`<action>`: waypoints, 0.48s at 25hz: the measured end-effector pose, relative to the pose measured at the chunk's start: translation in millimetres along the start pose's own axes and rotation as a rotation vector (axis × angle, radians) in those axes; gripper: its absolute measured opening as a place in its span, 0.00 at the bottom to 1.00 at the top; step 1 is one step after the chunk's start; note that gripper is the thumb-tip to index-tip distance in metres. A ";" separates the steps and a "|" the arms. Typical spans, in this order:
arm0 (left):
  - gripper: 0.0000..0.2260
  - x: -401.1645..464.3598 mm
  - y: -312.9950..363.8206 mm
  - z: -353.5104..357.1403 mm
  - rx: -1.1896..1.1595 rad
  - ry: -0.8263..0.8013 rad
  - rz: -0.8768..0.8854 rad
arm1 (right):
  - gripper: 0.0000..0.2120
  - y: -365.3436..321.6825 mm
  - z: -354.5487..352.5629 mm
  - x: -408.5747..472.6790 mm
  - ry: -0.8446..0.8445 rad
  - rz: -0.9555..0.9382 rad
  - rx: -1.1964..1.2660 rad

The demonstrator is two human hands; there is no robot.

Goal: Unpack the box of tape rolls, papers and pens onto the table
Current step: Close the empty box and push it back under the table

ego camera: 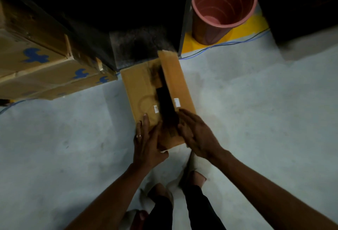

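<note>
1. box (146, 87) sits on floor (256, 110), flaps parted w/ dark gap down the middle.
2. left hand (146, 138) open, flat on near left flap.
3. right hand (196, 132) open, fingers spread at near right flap.
4. pink bin (222, 6) at 1 o'clock.

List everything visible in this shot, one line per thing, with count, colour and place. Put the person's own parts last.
cardboard box: one, tan, on the floor at centre, top flaps parted over a dark gap, contents hidden
stacked cartons: several, brown with blue marks, at left
bin: one, pink, appears empty, upper right on a yellow floor patch
cable: one, blue, along the floor beside the bin
floor: pale grey
left hand: one, ring on a finger, on the box's near left edge
right hand: one, open, at the box's near right flap
feet: two, blurred, bottom centre
</note>
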State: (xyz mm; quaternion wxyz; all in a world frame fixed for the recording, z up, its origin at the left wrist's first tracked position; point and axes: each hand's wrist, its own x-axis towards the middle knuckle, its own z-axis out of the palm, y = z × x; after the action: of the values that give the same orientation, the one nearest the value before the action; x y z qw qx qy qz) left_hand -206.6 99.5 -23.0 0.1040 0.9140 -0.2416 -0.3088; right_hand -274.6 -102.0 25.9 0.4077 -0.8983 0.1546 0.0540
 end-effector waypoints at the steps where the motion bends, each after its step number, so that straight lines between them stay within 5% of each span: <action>1: 0.52 -2.8 -3.7 4.7 -0.004 0.010 0.003 | 0.27 6.3 13.4 -2.0 -0.094 -0.033 -0.114; 5: 0.50 -4.4 -16.3 20.2 -0.173 0.073 0.015 | 0.47 42.6 32.3 0.9 -0.417 0.165 -0.365; 12: 0.59 8.6 -30.1 23.8 -0.321 -0.022 -0.123 | 0.61 62.3 37.3 18.7 -0.454 0.128 -0.289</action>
State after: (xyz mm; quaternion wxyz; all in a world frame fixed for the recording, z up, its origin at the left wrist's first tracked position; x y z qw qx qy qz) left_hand -203.9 120.1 -56.4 0.2270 0.8953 -0.1337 -0.3592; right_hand -275.9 -117.0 -47.6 0.2954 -0.9004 0.1061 0.3012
